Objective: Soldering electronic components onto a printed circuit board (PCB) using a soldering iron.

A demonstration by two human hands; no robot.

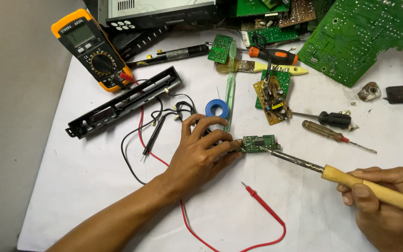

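The small green circuit board (258, 143), flat, rectangular and studded with tiny parts, lies near the middle of the white desk (94, 186), pinned at its left end by the fingertips of the left hand (201, 154), whose grip is spread and pressing down rather than pinching. The right hand (383, 205), partly cut off by the frame's lower right corner, has its grip wrapped tight round the smooth wooden handle of the soldering iron (323, 170), whose dull metal tip touches the board's right edge. Just beyond the left hand sit a blue tape roll (217, 108) and a translucent green toothbrush (230, 88), while a red probe lead (262, 205) curls across the desk below.
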